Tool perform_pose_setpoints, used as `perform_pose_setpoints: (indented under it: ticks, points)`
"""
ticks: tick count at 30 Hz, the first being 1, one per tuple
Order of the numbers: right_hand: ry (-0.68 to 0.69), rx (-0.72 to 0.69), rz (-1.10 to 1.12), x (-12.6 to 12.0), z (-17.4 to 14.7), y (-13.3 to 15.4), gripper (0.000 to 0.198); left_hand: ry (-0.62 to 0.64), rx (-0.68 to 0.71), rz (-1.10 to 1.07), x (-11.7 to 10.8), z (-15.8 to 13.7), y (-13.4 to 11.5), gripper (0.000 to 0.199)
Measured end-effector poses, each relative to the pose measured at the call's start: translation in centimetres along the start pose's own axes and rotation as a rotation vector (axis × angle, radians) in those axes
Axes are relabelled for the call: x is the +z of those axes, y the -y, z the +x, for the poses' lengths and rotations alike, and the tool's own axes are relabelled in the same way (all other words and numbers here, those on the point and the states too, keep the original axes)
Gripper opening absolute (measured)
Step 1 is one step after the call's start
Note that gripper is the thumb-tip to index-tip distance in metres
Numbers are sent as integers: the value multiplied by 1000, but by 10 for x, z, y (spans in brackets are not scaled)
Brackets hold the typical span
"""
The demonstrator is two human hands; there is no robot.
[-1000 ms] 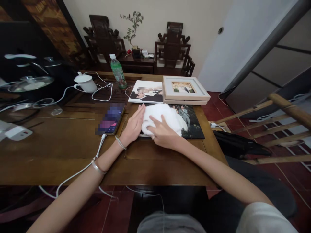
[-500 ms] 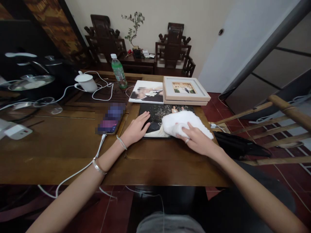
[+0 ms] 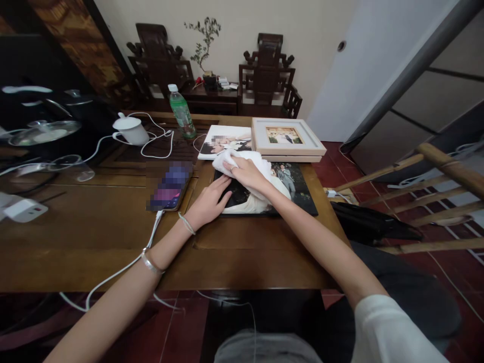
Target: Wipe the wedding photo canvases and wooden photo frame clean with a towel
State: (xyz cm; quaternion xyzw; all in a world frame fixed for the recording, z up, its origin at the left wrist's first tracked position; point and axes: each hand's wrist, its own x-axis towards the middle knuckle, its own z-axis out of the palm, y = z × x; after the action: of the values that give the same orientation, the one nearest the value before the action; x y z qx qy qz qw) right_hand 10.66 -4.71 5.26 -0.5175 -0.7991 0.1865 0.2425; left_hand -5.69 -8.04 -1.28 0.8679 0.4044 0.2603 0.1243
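A dark wedding photo panel (image 3: 302, 194) lies flat near the right end of the wooden table. My left hand (image 3: 209, 201) rests with fingers stretched out over the panel's left edge. My right hand (image 3: 245, 174) grips a white towel (image 3: 259, 160) and presses it on the panel's upper left part, just beyond the left fingertips. The towel and right hand cover part of the picture. Behind the panel are a white photo print (image 3: 227, 138) and a stack of pale wooden picture frames (image 3: 289, 136), the top one holding a small couple's photo.
Left of the panel a phone (image 3: 170, 186) charges on a white cable. Farther back stand a green-labelled bottle (image 3: 182, 112) and a white lidded cup (image 3: 130, 130). A pot with a glass lid (image 3: 45, 133) and a white charger (image 3: 24, 206) are at far left. A wooden chair (image 3: 419, 201) stands right.
My right hand has carried the towel leftward and away from me across the panel, uncovering the panel's right part. My left hand has stayed nearly in place.
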Motion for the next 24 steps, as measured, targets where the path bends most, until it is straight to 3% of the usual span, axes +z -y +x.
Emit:
perform_pose_setpoints:
  ticks: [3,6,11,16,19,24]
  points:
    - [7,-22,45,1,-1,-1,34,-5,13,4,-1,0,-1,50]
    - [-29,-31,7,-11,-22,-11,36,9,4,8,-2,0,-1,51]
    - [-114,57,-87,-48,-68,-55,38,34,-34,-1,-2,-2,-1,50]
    - [-137,69,-284,-70,-106,-93,25,36,-55,0,-1,-2,-2,50]
    - [-58,22,-375,-66,-131,-84,22,34,-54,12,0,-2,-3,50]
    - [96,-100,-339,-49,-174,-32,23,22,-43,21,3,-1,-2,51]
